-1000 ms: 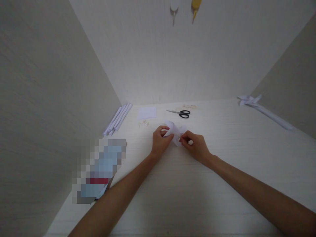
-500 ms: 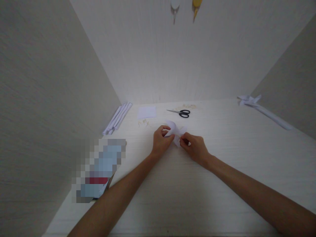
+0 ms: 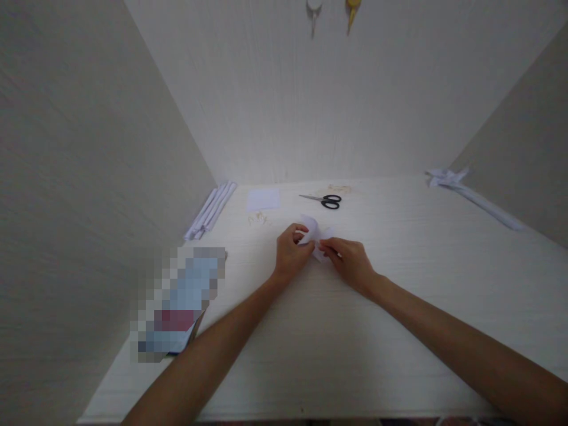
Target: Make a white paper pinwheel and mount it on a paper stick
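Between my two hands, above the middle of the white table, is a paper pinwheel (image 3: 312, 225) with curled white blades. My left hand (image 3: 291, 251) grips it from the left, fingers bent around a curled blade and the thumb near its centre. My right hand (image 3: 350, 257) is closed in a pinch at the pinwheel's centre, fingertips against the paper. Whatever small thing lies between those fingertips is too small to make out. Just beyond the hands, black-handled scissors (image 3: 328, 201) lie on the table, blades pointing left.
Rolled white paper tubes (image 3: 212, 208) lie at the back left, beside a square paper sheet (image 3: 263, 199). Small pale sticks (image 3: 258, 219) are scattered near it, and more pale bits (image 3: 339, 189) lie behind the scissors. A white pinwheel on a paper stick (image 3: 479, 201) rests far right. A blurred-out flat object (image 3: 189, 296) lies left.
My right hand has moved slightly left, its fingertips now closer to the pinwheel's centre. My left hand keeps its grip with little movement.
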`<action>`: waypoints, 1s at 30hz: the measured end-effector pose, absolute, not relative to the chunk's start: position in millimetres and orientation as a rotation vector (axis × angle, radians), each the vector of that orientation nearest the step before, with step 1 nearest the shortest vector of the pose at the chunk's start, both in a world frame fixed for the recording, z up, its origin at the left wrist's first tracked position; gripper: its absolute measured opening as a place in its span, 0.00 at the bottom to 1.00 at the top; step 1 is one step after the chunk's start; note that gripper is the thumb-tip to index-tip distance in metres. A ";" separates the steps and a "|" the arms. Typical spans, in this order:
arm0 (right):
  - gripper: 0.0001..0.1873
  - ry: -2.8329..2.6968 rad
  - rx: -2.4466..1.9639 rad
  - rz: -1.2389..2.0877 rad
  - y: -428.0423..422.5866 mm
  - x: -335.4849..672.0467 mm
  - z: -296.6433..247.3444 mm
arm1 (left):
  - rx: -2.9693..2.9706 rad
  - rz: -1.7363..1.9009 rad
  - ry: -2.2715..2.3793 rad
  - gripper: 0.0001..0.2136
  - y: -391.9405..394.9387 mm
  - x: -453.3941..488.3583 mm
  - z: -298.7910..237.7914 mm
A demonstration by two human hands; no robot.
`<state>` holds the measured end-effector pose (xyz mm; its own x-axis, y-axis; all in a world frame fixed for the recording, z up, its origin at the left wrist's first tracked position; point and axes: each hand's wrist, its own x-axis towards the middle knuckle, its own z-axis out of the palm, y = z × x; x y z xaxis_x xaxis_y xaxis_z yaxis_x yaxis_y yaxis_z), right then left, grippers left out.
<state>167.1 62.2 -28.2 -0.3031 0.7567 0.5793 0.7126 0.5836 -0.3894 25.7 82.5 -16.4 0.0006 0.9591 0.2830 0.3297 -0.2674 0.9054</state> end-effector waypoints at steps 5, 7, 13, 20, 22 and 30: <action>0.13 -2.015 -1.174 -0.005 61.7 167.2 -22.8 | 1.665 1.281 1.282 0.09 80.7 26.9 -15.8; 0.12 -1.999 -1.147 0.021 62.4 167.1 -22.7 | 1.654 1.285 1.289 0.09 80.5 26.9 -15.3; 0.10 -2.020 -1.063 0.106 64.4 168.0 -26.8 | 1.637 1.318 1.357 0.09 81.3 26.3 -14.2; 0.18 -2.036 -1.288 -0.036 64.1 166.6 -24.7 | 1.712 1.304 1.340 0.07 78.6 27.1 -13.9; 0.18 -2.052 -1.262 -0.075 63.6 165.7 -24.4 | 1.716 1.304 1.341 0.08 78.6 27.1 -14.9; 0.15 -2.086 -1.207 -0.164 61.5 163.2 -24.3 | 1.745 1.304 1.316 0.09 80.3 27.9 -17.6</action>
